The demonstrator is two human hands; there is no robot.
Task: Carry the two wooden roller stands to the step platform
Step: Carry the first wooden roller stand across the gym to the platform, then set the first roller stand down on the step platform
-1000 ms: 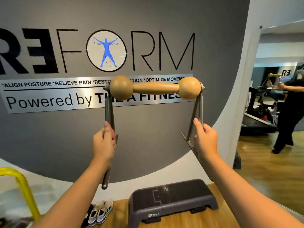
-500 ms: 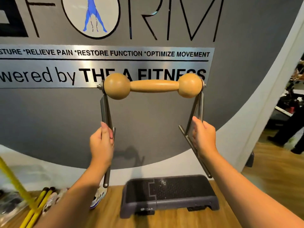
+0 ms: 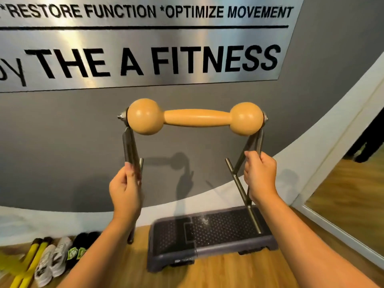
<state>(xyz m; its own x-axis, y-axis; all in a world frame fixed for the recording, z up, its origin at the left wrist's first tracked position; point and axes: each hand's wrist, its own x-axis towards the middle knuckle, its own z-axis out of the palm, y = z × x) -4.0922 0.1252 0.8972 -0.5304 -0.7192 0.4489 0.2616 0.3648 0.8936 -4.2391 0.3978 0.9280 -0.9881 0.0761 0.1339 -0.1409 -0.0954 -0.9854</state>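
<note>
Light tan wood on the roller [image 3: 194,117], with dull grey metal legs [image 3: 129,146]. Dark grey step [image 3: 209,231], black top covered in small dots. Grey wall [image 3: 83,142] with a white curved edge. Shiny silver sign [image 3: 145,38], black letters. Brown wooden floor [image 3: 228,273]. Yellow sticks [image 3: 27,265]. White and grey shoes [image 3: 52,260].

The platform [image 3: 209,229] top lies bare beneath the held stand [image 3: 194,117], open from above. The wall [image 3: 83,142] blocks behind it; shoes [image 3: 53,258] and yellow bars [image 3: 31,258] crowd the floor [image 3: 228,273] at left.
</note>
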